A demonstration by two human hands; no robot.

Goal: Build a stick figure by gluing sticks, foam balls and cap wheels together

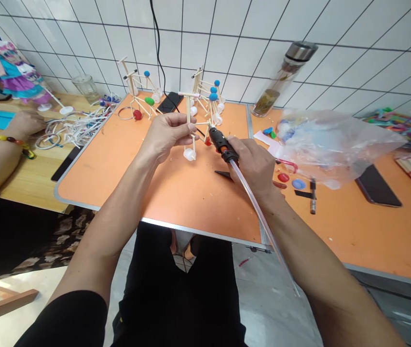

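My left hand [169,132] pinches a small stick frame [188,108] of pale wooden sticks, shaped like a little bicycle, with a whitish round cap [190,154] at its lower end. In my right hand [254,161] is a black hot glue gun [221,142], gripped with its nozzle at the frame's right-hand joint. A long clear glue stick [259,212] runs out of the gun's back toward me. Behind my hands stand similar stick models with blue caps [213,94]. Another model at the back left carries a green cap [149,101] and a red ball [138,114].
On the right lie a clear plastic bag [339,140], a phone [379,185], a blue cap [298,184] and a red cap [283,177]. A tall bottle [281,79] stands by the tiled wall. At left, a co-worker's arm [5,156] rests near tangled white cords [68,126].
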